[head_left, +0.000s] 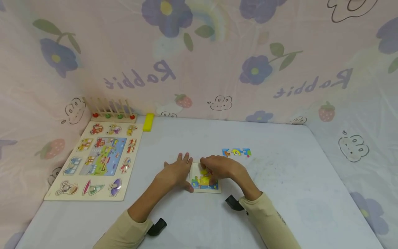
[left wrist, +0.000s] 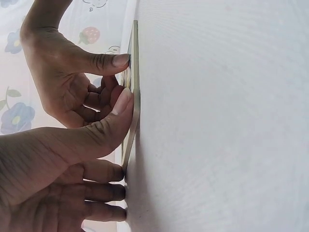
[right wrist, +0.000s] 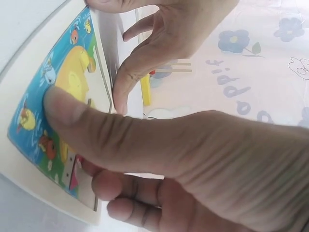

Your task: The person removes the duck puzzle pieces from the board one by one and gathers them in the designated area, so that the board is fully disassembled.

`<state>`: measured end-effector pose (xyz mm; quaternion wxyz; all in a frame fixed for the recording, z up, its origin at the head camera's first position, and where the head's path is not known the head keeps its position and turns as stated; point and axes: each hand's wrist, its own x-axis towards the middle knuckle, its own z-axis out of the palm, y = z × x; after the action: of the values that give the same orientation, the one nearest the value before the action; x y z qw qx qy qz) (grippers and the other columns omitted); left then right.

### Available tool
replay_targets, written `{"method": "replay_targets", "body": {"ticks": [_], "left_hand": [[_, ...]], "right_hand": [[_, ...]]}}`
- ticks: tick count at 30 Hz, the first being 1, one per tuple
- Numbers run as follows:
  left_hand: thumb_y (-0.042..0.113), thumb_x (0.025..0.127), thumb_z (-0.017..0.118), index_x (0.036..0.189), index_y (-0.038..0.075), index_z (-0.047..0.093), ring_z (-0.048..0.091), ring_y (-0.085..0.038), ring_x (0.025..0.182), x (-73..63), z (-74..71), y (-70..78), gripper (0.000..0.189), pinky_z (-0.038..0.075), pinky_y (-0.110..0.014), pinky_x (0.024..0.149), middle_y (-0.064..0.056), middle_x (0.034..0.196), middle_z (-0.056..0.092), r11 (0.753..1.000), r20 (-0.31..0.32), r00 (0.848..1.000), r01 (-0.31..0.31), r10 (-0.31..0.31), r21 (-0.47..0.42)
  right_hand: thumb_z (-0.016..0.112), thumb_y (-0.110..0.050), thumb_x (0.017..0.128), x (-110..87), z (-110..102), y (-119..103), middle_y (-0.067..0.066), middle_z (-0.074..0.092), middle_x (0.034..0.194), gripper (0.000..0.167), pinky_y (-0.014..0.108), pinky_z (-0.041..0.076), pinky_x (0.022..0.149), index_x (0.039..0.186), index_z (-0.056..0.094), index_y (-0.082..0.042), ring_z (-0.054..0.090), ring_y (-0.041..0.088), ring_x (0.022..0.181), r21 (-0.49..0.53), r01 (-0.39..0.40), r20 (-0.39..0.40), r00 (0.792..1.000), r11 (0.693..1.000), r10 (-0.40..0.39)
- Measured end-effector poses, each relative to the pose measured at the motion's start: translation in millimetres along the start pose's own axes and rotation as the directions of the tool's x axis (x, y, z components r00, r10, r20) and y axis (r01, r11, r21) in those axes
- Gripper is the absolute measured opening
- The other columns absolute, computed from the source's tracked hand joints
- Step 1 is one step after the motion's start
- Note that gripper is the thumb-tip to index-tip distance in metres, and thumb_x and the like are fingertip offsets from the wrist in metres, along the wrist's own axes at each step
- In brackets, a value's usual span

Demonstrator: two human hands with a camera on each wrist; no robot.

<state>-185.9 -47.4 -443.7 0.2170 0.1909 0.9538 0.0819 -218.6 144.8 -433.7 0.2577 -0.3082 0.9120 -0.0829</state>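
A small jigsaw puzzle in a pale wooden tray point(head_left: 204, 190) lies on the table, partly filled with blue and yellow pieces. Against its left side, my left hand point(head_left: 176, 174) is spread, fingers fairly straight on the table. Its thumb point(left wrist: 123, 104) touches the tray's near corner. My right hand point(head_left: 224, 166) is over the tray, its thumb point(right wrist: 65, 108) down on the picture. The other fingers curl in toward the thumb, about a jigsaw piece point(right wrist: 71, 171) at the tray's right part; the hand hides much of it. Several loose jigsaw pieces point(head_left: 236, 151) lie beyond the right hand.
At the left lies a large wooden peg puzzle board point(head_left: 84, 185) with vehicle and toy pictures. Behind it stands a wooden peg rack point(head_left: 113, 119) with red and green beads, beside a yellow block point(head_left: 148, 122). A printed curtain point(head_left: 199, 69) encloses the table.
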Motion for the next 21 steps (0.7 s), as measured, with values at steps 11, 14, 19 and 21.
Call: {"method": "replay_targets", "body": {"ticks": [11, 14, 19, 21], "left_hand": [[0.045, 0.077, 0.092, 0.163, 0.003, 0.033, 0.021, -0.039, 0.163, 0.7, 1.1, -0.4, 0.112, 0.038, -0.077, 0.112, -0.017, 0.175, 0.021, 1.000, 0.006, 1.000, -0.002, 0.002, -0.003], [0.046, 0.077, 0.092, 0.163, 0.004, 0.033, 0.021, -0.039, 0.163, 0.9, 0.7, 0.0, 0.112, 0.038, -0.077, 0.112, -0.017, 0.175, 0.021, 1.000, 0.006, 1.000, 0.001, -0.001, 0.004], [0.045, 0.078, 0.091, 0.163, 0.004, 0.032, 0.020, -0.038, 0.163, 2.2, -0.1, 0.0, 0.112, 0.038, -0.077, 0.113, -0.016, 0.175, 0.021, 1.000, 0.015, 1.000, 0.003, -0.003, 0.007], [0.045, 0.078, 0.091, 0.164, 0.004, 0.032, 0.020, -0.039, 0.163, 2.4, -0.1, -0.1, 0.112, 0.037, -0.077, 0.113, -0.016, 0.175, 0.020, 1.000, 0.023, 1.000, 0.003, -0.003, 0.008]], "right_hand": [[0.095, -0.017, 0.076, 0.8, 0.8, -0.6, 0.000, 0.059, 0.087, 0.051, 0.029, 0.045, 0.076, 0.106, 0.053, -0.013, 0.053, 0.014, 0.080, -0.021, -0.007, -0.017, 1.000, 1.000, 0.007], [0.095, -0.017, 0.076, -0.3, 0.5, -0.9, 0.000, 0.060, 0.087, 0.053, 0.029, 0.045, 0.075, 0.108, 0.052, -0.013, 0.053, 0.014, 0.080, -0.019, -0.006, -0.025, 1.000, 1.000, 0.006], [0.095, -0.016, 0.076, -1.6, -0.2, -1.4, 0.001, 0.061, 0.088, 0.055, 0.030, 0.045, 0.074, 0.108, 0.051, -0.013, 0.053, 0.015, 0.080, 0.000, -0.002, -0.035, 0.999, 1.000, 0.002], [0.095, -0.016, 0.076, -1.6, 0.0, -1.0, 0.001, 0.061, 0.088, 0.054, 0.030, 0.045, 0.075, 0.107, 0.050, -0.013, 0.053, 0.015, 0.080, 0.008, 0.002, -0.032, 0.999, 1.000, -0.002]]}}
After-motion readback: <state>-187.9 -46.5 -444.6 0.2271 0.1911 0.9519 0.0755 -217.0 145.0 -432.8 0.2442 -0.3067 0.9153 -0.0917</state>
